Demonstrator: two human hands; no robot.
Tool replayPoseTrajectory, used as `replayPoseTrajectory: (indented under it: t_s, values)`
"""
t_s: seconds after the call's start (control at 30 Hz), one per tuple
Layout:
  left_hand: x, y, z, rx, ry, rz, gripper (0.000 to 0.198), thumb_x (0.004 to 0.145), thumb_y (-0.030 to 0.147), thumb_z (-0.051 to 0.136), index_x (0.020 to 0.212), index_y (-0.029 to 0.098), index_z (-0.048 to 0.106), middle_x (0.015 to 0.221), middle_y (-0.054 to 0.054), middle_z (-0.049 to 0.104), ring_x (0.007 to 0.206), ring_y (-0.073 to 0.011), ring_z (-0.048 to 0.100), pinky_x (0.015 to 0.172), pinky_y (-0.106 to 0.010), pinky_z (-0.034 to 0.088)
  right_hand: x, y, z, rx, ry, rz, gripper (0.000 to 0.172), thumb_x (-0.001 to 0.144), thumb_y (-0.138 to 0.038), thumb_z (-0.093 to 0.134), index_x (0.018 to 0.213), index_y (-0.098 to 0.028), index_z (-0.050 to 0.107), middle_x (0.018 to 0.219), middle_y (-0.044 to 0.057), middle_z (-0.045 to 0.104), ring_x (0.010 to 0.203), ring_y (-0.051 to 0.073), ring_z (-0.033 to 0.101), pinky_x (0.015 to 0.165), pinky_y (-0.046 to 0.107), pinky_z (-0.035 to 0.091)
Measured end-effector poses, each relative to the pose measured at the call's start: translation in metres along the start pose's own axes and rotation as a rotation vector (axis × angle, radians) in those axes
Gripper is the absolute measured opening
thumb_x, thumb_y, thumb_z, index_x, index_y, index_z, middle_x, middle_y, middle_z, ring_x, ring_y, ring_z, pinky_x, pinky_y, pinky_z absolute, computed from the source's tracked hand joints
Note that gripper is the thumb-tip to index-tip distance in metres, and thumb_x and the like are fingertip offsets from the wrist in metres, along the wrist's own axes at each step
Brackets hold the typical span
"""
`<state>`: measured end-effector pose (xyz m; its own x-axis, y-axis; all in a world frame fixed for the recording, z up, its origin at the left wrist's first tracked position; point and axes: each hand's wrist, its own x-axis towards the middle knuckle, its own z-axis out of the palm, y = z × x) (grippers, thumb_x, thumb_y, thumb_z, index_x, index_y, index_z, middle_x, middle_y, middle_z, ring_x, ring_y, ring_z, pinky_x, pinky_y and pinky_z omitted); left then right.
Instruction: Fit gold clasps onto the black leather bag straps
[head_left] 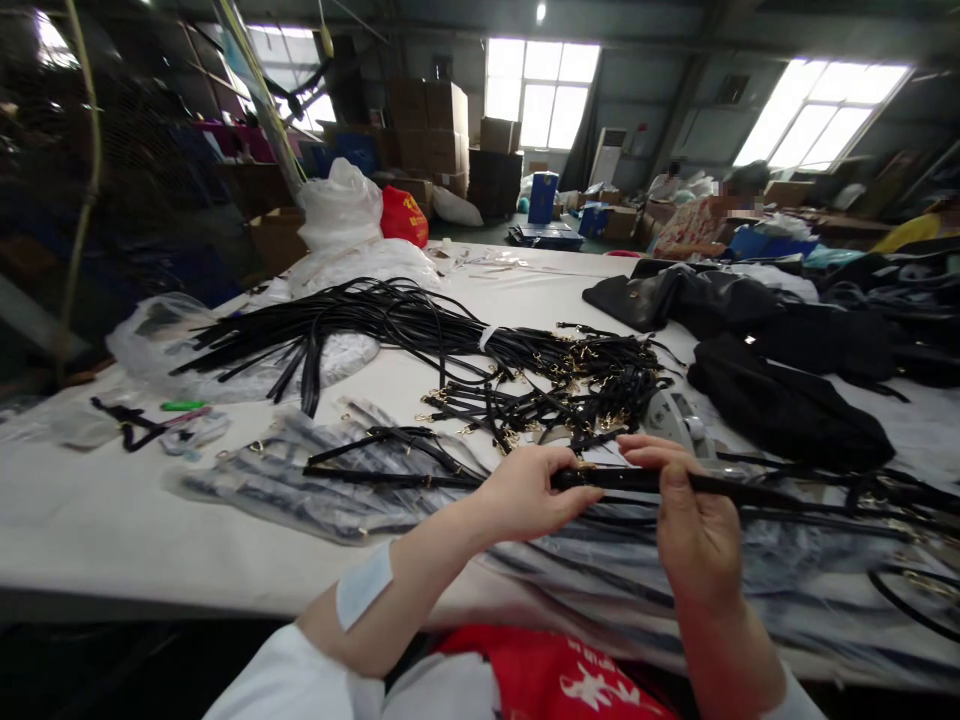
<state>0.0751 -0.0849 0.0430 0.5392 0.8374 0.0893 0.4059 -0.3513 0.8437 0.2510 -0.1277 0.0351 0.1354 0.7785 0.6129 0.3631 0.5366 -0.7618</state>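
A black strap [630, 480] with small gold-coloured hardware stretches level between my two hands, above the table. My left hand [529, 490] is closed round its left part, thumb along the front edge. Further right, my right hand [694, 510] pinches the same strap between thumb and fingers. Below and beside my hands lie clear plastic sleeves [300, 480] with black straps inside. Just beyond them is a heap of black straps with gold clasps [600, 375]. Behind my right hand stands a white tape dispenser-like object [675, 420], partly hidden.
A long bundle of black straps [360, 310] lies across the pale table [75, 530]. Black bags [787, 400] are piled at the right. White plastic wrap [345, 210] and a red bag [403, 215] sit at the far left edge. Another person [690, 225] is in the background.
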Motion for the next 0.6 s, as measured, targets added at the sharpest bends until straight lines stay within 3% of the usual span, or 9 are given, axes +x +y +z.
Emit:
replayPoseTrajectory:
  t_s: [0.17,0.3,0.47,0.6]
  values:
    - [0.002,-0.002,-0.005,-0.03,-0.035,0.007,0.024,0.084,0.025,0.046,0.079,0.018,0.068,0.067,0.001,0.059,0.065,-0.0144,0.051,0.058,-0.023,0.037,-0.005,0.024,-0.014,0.07,0.027,0.278,0.041,0.098,-0.052,0.043,0.097,-0.02,0.069,0.094,0.009,0.074,0.085,0.024,0.069,0.077,0.036,0.054]
    - [0.005,-0.004,0.0,0.005,-0.008,-0.007,0.026,0.088,0.03,0.045,0.079,0.018,0.067,0.064,0.002,0.056,0.061,-0.0133,0.049,0.055,-0.023,0.035,-0.009,0.029,-0.015,0.203,0.034,0.415,0.038,0.095,-0.053,0.05,0.098,-0.02,0.069,0.086,0.006,0.075,0.067,0.021,0.071,0.065,0.032,0.055]
    - [0.007,-0.005,0.003,0.012,0.039,0.008,0.031,0.091,0.035,0.046,0.077,0.018,0.068,0.061,0.003,0.053,0.058,-0.0118,0.046,0.052,-0.023,0.03,-0.008,0.023,-0.013,0.343,0.093,0.493,0.038,0.094,-0.054,0.053,0.095,-0.02,0.069,0.07,0.004,0.074,0.057,0.02,0.07,0.059,0.032,0.055]
    - [0.006,-0.004,0.005,0.032,0.075,0.022,0.026,0.089,0.033,0.052,0.078,0.018,0.071,0.064,0.002,0.058,0.06,-0.0115,0.047,0.054,-0.022,0.031,-0.008,0.023,-0.013,0.409,0.106,0.511,0.036,0.092,-0.054,0.057,0.094,-0.021,0.07,0.069,0.003,0.073,0.058,0.02,0.07,0.06,0.031,0.056]
